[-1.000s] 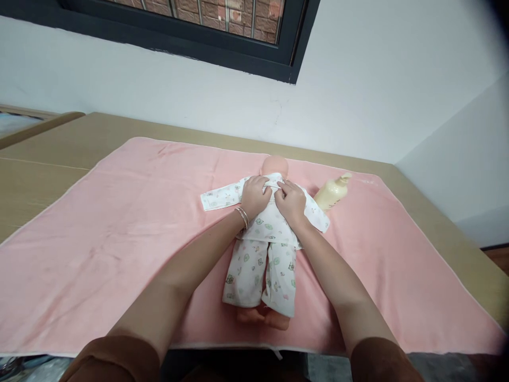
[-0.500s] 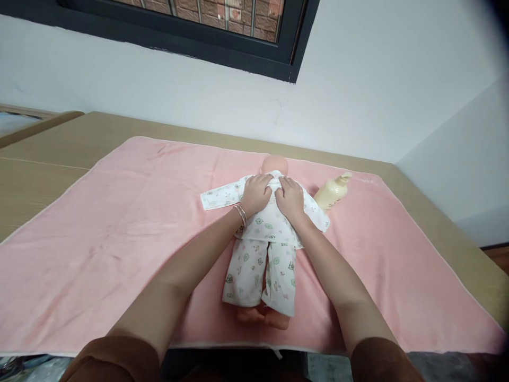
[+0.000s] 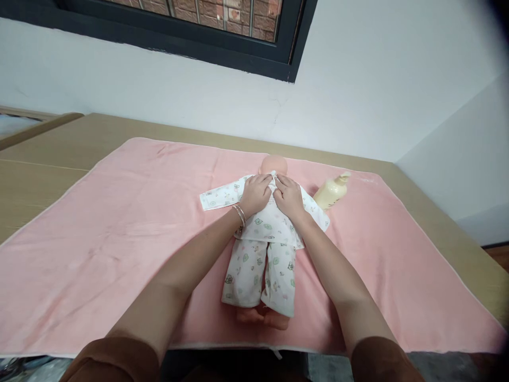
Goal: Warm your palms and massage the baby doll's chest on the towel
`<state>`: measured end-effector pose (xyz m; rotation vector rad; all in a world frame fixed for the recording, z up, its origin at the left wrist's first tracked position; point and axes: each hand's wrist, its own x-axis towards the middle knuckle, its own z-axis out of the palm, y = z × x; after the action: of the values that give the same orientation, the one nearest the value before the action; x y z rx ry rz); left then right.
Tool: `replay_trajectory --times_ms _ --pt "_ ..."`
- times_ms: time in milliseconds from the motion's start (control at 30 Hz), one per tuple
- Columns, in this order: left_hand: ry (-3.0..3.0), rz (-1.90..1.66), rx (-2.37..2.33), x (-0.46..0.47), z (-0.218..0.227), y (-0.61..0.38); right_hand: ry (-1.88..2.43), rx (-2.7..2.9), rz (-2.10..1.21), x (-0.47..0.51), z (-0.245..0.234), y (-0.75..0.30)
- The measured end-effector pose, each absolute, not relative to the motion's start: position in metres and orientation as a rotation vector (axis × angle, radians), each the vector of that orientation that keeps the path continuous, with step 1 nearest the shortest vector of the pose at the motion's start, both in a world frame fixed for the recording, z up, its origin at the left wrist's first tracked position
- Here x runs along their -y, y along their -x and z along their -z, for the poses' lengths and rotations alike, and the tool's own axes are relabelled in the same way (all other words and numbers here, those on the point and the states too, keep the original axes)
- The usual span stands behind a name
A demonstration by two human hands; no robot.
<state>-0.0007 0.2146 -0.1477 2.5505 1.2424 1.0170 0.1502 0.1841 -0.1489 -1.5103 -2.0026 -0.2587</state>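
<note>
A baby doll lies on its back on a pink towel, head away from me, bare feet toward me. It wears a white printed top and matching trousers. My left hand, with bangles at the wrist, and my right hand rest on the doll's chest. Both pinch the top's collar edges just below the doll's chin, fingertips nearly meeting. The doll's left sleeve lies spread out flat.
A cream pump bottle lies on the towel just right of the doll's shoulder. The towel covers a wooden table set against a white wall under a dark-framed window. Another wooden edge shows at far left.
Both hands have slid a little up the doll's chest toward its neck, drawing the collar edges closer together. Everything else has stayed put.
</note>
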Motion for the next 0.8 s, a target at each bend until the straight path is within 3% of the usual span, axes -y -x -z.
replay_trajectory --times_ms 800 --pt "-2.626 -1.069 -1.226 -0.2198 0.1518 0.0010 1.590 1.951 0.207 -0.1795 0.1474 -0.1474"
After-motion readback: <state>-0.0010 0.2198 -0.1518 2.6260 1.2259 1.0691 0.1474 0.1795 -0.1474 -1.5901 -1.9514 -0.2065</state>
